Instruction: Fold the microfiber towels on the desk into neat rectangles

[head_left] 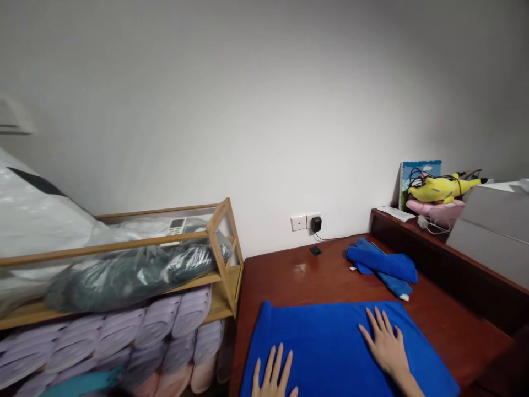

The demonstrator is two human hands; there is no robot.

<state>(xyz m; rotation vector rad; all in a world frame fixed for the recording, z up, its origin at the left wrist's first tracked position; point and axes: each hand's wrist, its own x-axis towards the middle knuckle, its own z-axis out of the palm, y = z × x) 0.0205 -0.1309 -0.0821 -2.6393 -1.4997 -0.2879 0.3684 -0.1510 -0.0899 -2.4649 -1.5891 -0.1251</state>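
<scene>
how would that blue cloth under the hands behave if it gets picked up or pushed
The blue cloth is likely floppy, since it lies flat along the table. It should be light for its spread, as it looks thin. Pushed by the left hand or right hand, both spread open on it, it would probably wrinkle or slide.

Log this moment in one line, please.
left hand: palm down on spread-out blue fabric cloth | right hand: palm down, same cloth | support: reddish-brown wooden table | beyond: bundled blue fabric cloths

Cloth (pixel 330 347): plain blue | desk (pixel 281 275): reddish-brown | plush toy (pixel 440 189): yellow, black-tipped
</scene>
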